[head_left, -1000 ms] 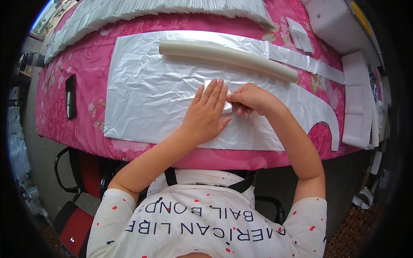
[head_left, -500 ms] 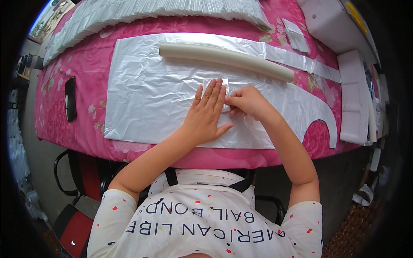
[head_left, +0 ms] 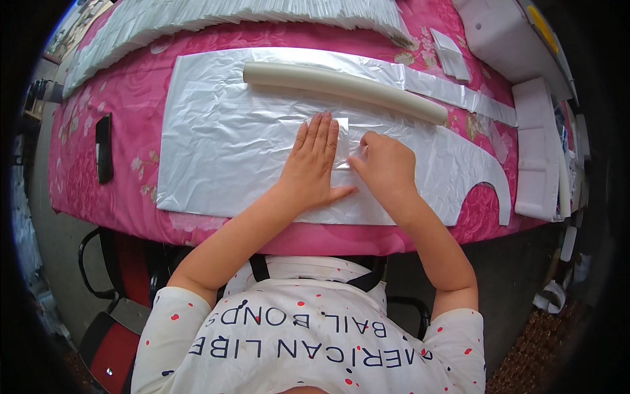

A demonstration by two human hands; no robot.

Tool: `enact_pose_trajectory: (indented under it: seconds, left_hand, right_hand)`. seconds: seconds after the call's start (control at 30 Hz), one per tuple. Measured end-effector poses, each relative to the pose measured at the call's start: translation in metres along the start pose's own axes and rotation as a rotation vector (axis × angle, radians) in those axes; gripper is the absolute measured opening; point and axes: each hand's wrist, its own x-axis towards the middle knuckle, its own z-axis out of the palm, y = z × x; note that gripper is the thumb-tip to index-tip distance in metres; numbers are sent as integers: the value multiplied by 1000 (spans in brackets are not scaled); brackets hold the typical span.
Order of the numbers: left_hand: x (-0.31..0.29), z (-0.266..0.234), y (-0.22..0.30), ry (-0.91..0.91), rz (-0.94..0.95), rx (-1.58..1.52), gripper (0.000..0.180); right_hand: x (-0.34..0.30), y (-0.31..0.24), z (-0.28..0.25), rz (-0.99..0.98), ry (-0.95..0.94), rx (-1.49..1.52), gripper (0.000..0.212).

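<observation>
Lying flat, the left hand (head_left: 311,165) half-covers a folded white piece (head_left: 343,133); the right hand (head_left: 387,164) curls nearby, grip unclear from here

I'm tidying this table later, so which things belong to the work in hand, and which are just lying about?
In use, it seems:
- small white folded piece, under the left hand, right hand beside it
- silvery-white sheet beneath
- pale tube on the sheet

Probably lying about:
- dark phone-like object
- white foam box
</observation>
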Motion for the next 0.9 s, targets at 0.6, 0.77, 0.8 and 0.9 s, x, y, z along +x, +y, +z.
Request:
enact_pose_trajectory:
  seconds: [0.6, 0.77, 0.8, 0.9]
  left_hand:
    - [-186, -83, -3, -139, -1059, -1280, 27]
    - [-233, -66, 12, 31, -1348, -1369, 24]
    - [-240, -59, 10, 93, -1335, -1462, 23]
    - [-218, -69, 11, 162, -1381, -1513, 18]
  right_hand:
    - [11, -54, 92, -422, 138, 40, 83]
    - [-66, -123, 118, -540, -140, 285, 82]
    - [-77, -133, 119, -583, -165, 357, 80]
    - [-85, -142, 114, -711, -350, 500, 72]
